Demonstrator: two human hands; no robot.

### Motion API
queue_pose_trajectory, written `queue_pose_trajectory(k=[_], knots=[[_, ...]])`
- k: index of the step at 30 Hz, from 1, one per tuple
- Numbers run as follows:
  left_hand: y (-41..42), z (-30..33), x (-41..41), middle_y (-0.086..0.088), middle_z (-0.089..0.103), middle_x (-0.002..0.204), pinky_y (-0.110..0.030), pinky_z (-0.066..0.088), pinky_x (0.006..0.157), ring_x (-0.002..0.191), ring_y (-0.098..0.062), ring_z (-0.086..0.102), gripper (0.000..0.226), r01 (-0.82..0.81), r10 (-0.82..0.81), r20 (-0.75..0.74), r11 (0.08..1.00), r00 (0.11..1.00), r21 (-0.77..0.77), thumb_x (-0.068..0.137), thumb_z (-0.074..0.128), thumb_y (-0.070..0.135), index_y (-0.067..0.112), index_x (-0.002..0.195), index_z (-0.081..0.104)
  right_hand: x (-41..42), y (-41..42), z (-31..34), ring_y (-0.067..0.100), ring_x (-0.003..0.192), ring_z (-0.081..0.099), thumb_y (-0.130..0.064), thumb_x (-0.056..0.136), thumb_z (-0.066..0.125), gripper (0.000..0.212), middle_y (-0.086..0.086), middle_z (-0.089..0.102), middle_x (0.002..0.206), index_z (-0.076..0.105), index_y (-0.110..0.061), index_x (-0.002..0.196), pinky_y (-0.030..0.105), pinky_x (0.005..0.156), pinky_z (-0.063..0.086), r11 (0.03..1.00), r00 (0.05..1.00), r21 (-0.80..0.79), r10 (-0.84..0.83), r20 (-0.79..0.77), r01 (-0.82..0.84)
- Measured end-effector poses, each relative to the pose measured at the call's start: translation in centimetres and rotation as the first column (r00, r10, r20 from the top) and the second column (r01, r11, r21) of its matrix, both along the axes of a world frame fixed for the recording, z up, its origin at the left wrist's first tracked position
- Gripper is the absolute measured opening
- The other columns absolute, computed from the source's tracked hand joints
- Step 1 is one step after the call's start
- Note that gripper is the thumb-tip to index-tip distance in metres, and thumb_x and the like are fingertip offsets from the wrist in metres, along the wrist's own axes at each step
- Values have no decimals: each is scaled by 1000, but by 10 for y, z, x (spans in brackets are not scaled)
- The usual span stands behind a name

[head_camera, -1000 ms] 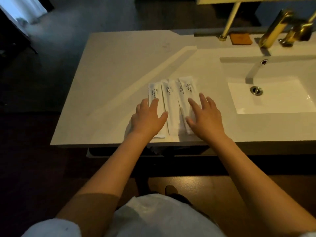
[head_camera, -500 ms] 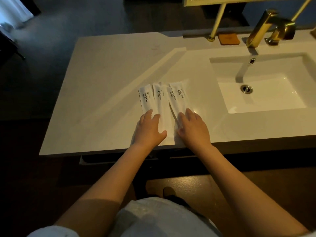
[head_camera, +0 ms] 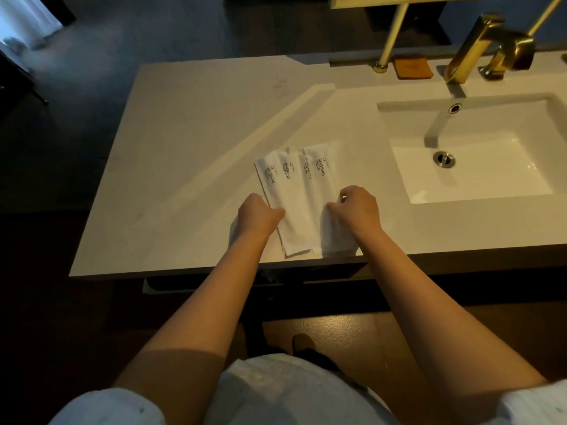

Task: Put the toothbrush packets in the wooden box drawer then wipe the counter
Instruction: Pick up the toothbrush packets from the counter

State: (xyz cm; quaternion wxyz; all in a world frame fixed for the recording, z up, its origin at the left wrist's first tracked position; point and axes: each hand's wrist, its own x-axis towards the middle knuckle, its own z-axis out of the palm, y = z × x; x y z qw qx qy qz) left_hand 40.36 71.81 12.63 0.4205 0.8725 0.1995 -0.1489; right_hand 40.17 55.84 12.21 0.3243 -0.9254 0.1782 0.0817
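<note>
I read both hands as gathering — left hand [head_camera: 259, 214] and right hand [head_camera: 357, 210] curled, pinching the overlapped toothbrush packets [head_camera: 294, 194] by their near ends at the counter [head_camera: 184, 148] edge, for one lift.

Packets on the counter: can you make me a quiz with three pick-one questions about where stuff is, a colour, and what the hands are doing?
1. Where is the sink from the packets?
A. to their right
B. to their left
C. under them

2. What colour is the tap?
A. black
B. gold
C. red

3. What are the hands doing?
A. up in the air
B. in the sink
C. on the packets

Answers:
1 A: the sink lies right of the packets on the counter.
2 B: the tap shines gold.
3 C: the left hand and right hand curl on the packets' near ends.
</note>
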Motion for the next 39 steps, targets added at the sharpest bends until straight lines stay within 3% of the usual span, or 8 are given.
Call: queue_pose_trajectory(k=[4, 8, 12, 13, 14, 15, 27, 39], knots=[[-13, -2, -2, -4, 42, 60, -29, 38, 61, 64, -25, 43, 24, 38, -38, -9, 999, 999, -26, 71, 60, 10, 17, 55, 43, -3, 6, 1, 37, 98, 59, -15, 81, 58, 31, 23, 65, 104, 62, 7, 102, 37, 79, 48, 998, 1000, 67, -16, -2, 16], [-16, -6, -4, -2, 54, 93, -37, 48, 85, 88, -21, 53, 18, 40, -39, 13, 997, 999, -64, 76, 65, 20, 17, 89, 53, -4, 7, 3, 31, 104, 57, -14, 91, 44, 28, 17, 64, 114, 62, -2, 107, 27, 76, 38, 992, 1000, 128, -19, -15, 21], [-16, -4, -1, 12, 41, 92, -36, 47, 83, 85, -11, 39, 34, -32, 36, 20, 983, 999, -180, 77, 68, 21, 1, 103, 56, -8, 10, 4, 32, 109, 56, -12, 86, 52, 33, 18, 62, 118, 57, 0, 116, 31, 86, 42, 988, 999, 154, -16, -35, 21], [-15, -5, 1, -36, 38, 108, -38, 50, 81, 114, -38, 30, 34, -68, 68, -5, 971, 998, -228, 76, 68, 19, -6, 99, 59, -8, 11, 4, 31, 105, 58, -12, 84, 55, 34, 17, 63, 116, 58, 0, 115, 32, 84, 43, 985, 999, 172, -12, -40, 19], [-14, -4, 0, -26, 66, 98, -39, 53, 77, 89, -36, 66, 27, -96, 90, -36, 957, 995, -275, 76, 68, 17, -4, 92, 62, -8, 11, 3, 29, 98, 60, -12, 82, 57, 32, 16, 66, 112, 61, -2, 112, 32, 79, 44, 979, 999, 204, -9, -51, 19], [-13, -4, -1, -22, 69, 96, -38, 54, 73, 86, -34, 67, 18, -118, 103, -64, 942, 993, -315, 76, 68, 16, 2, 85, 65, -8, 12, 2, 27, 92, 61, -12, 80, 58, 29, 14, 68, 108, 63, -4, 108, 30, 74, 45, 969, 998, 244, -8, -64, 23], [-3, -2, -11, -11, 67, 105, -37, 56, 82, 95, -27, 67, 37, -200, 124, -176, 824, 977, -531, 78, 68, 7, 3, 113, 58, -24, 12, 8, 13, 62, 60, -8, 73, 65, 19, -1, 63, 69, 62, -11, 91, 22, 56, 44, 843, 997, 531, -78, -25, 79], [-7, -1, -37, -6, 70, 93, -30, 55, 74, 86, -19, 68, 16, -63, 20, -72, 739, 997, -671, 82, 62, 1, 15, 91, 63, -74, -9, 21, 16, 68, 65, -5, 77, 65, 16, 1, 70, 76, 60, -18, 86, 28, 63, 53, 678, 932, 685, -361, -3, 265]])
